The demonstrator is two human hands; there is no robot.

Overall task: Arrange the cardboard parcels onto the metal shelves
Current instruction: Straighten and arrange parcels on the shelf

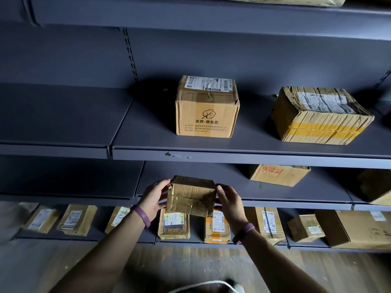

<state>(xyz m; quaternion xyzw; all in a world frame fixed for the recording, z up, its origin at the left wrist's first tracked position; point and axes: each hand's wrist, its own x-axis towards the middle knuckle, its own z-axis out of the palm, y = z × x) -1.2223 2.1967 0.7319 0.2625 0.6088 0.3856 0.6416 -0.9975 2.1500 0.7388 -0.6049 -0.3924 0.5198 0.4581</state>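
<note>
Cardboard parcel held at the lip of a metal shelf, left grip and right grip each curled round one end. Squared to the lip, likely for sliding in.

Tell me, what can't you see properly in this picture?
Head view:
Top parcel: cut off by the upper edge.
Red-stamped box: top hidden by the shelf above.
Far-right box: cut off by the right edge, in shadow.
Bottom-row labels: too small to read.
Held box: no label shows; far side faces away.
</note>
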